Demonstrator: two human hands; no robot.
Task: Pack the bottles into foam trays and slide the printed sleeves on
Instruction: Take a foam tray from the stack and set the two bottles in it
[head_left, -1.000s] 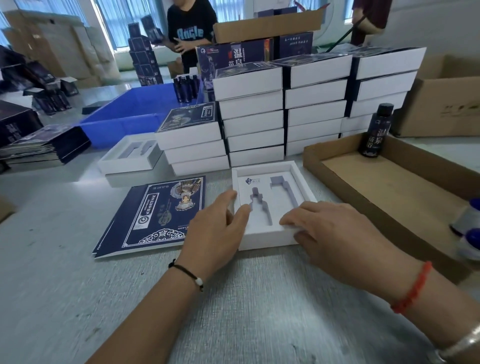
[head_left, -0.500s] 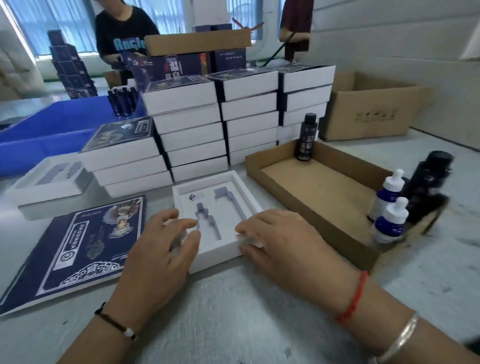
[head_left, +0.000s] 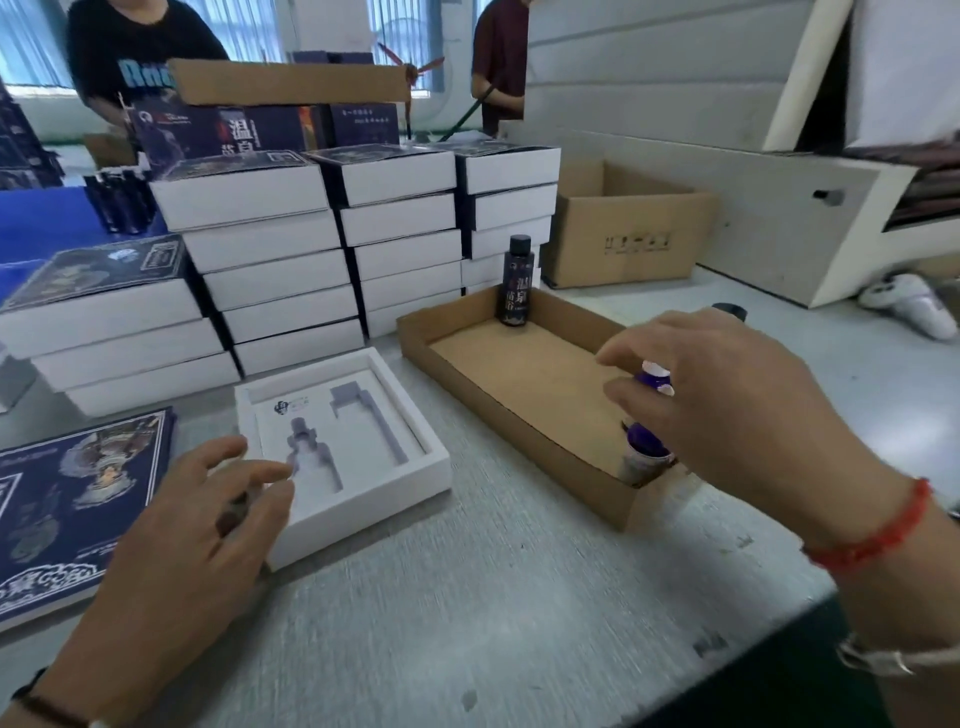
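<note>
A white foam tray (head_left: 358, 441) lies flat in the middle of the grey surface (head_left: 493, 623), and its two bottle-shaped holes have nothing in them. The left hand (head_left: 208, 519) rests at the tray's 8 o'clock corner, with its fingers loosely spread and touching the tray's edge; it holds nothing. At 9 o'clock from the tray, a dark blue printed sleeve (head_left: 72, 504) lies flat on the surface. At 3 o'clock from the tray sits a low brown cardboard box (head_left: 519, 395) with an open top. The right hand (head_left: 727, 410) hovers over the near end of this box, at about 3 o'clock in the picture. Its fingers bend down around two small blue dropper bottles (head_left: 647, 441) that stand in the near corner of the box. The hand is blurry and covers much of them, so I cannot tell if it is gripping one or only touching. One tall black bottle (head_left: 517, 280) stands upright at the far end of the same box. At 12 o'clock from the tray are stacks of white boxes (head_left: 311, 249) with dark printed tops. A bigger brown carton (head_left: 628, 228) sits at 1 o'clock, and a blue bin (head_left: 47, 218) at 10 o'clock. Two people stand far back behind the stacks.
</note>
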